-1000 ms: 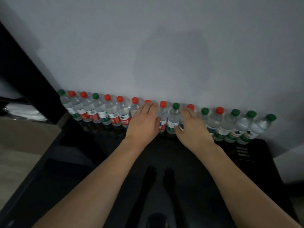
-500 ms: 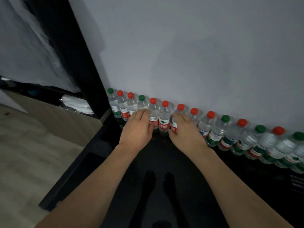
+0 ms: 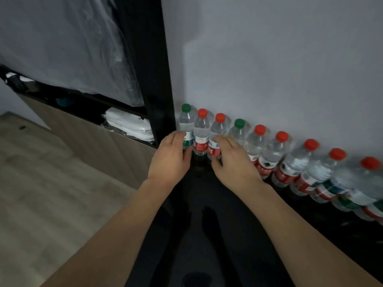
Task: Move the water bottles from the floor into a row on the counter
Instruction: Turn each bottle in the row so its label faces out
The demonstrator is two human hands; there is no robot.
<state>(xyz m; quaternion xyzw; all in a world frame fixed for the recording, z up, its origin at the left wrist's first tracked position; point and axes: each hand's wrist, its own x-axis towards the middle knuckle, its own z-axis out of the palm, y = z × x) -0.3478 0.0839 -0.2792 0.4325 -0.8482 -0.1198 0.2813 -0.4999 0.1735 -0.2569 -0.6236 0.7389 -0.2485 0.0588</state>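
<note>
A long row of clear water bottles with red or green caps stands on the black counter against the grey wall. Its left end is a green-capped bottle, followed by two red-capped bottles. My left hand lies flat against the front of the green-capped end bottle. My right hand rests on the third bottle, thumb curled at its label. Neither hand lifts a bottle. The row runs on to the right edge, where the bottles look blurred.
A black upright post stands right beside the row's left end. Left of it, clear plastic sheeting hangs over a shelf holding white wrapped items. Pale wooden floor lies lower left, below the counter's edge.
Both hands have slid left along the row, from its middle to its left end by the post. The view has turned left with them. The bottles stay standing.
</note>
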